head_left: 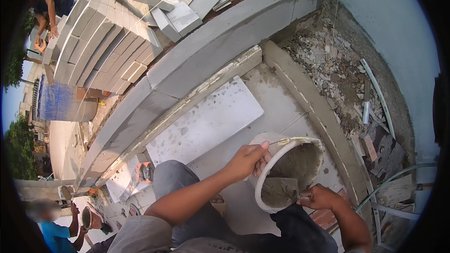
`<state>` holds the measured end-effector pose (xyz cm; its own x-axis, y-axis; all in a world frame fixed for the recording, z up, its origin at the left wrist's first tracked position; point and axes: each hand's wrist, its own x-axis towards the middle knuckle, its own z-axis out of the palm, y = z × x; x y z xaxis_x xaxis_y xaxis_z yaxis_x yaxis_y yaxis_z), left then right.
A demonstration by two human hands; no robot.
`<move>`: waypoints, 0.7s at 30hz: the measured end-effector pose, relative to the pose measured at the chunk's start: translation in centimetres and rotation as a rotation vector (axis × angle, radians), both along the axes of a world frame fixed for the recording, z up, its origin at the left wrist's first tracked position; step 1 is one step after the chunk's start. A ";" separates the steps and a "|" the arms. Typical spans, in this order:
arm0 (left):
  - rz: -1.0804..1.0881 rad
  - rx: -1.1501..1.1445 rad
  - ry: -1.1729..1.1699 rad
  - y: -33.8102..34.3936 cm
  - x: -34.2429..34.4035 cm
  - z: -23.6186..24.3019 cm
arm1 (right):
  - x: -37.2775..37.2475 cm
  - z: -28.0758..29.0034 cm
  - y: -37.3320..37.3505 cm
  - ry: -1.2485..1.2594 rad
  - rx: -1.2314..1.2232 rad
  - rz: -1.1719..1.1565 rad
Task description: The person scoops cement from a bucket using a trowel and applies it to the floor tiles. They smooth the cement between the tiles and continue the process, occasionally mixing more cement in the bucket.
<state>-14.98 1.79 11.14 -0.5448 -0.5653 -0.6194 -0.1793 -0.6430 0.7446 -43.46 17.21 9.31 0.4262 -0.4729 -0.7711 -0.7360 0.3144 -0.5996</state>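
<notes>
A pale bucket (261,182) is tilted toward me between my knees, with wet grey mortar (300,161) coating its inside. My left hand (253,160) is closed on the bucket's rim at its left side, thumb on top. In my right hand (321,197), at the rim's lower right, is the handle of a trowel. The trowel's flat blade (280,188) reaches into the bucket, smeared with mortar. Much of the handle is hidden by my fingers.
A grey block wall (197,63) runs diagonally ahead, with a white block (206,117) lying below it. Right of a low mortared ledge (314,117) lies rubble (323,65). Stacked blocks (103,37) and a blue drum (58,100) stand left. Co-workers (54,234) (49,2) are at the left edge.
</notes>
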 end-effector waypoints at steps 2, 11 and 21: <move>0.066 0.008 -0.020 -0.5 1.1 -0.4 | -1.1 0.2 -1.4 -0.148 0.258 -0.132; 0.380 0.008 -0.347 -0.9 11.0 -4.0 | -4.2 4.7 -11.4 -0.728 0.129 -0.690; 0.594 -0.053 -0.524 2.8 13.5 -4.7 | 2.3 -8.1 -32.4 0.288 -1.112 -0.686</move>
<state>-1.49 4.63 6.41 0.2124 -0.7056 -0.6761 -0.1525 -0.7073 0.6903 -41.12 -15.22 1.18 -0.2603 -0.9555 0.1387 -0.7693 0.1184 -0.6278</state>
